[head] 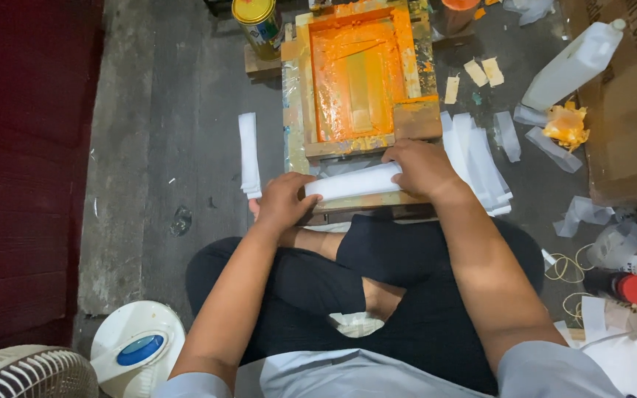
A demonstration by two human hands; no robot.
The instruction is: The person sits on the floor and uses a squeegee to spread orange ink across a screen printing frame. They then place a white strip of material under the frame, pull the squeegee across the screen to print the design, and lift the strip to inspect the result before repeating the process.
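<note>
A white strip of paper or plastic (352, 181) lies across the near edge of a wooden printing frame (298, 103) whose screen is covered in orange ink. My left hand (283, 200) grips the strip's left end. My right hand (422, 166) presses down on its right end. I sit cross-legged on the floor in dark trousers, with the frame just beyond my knees.
A stack of white strips (248, 153) lies left of the frame, and more strips (477, 158) fan out on its right. A tin can (257, 26) stands at the back. A white jug (573, 66), cardboard box (628, 110) and orange-stained rag (565, 125) are right. A fan (31, 372) sits at bottom left.
</note>
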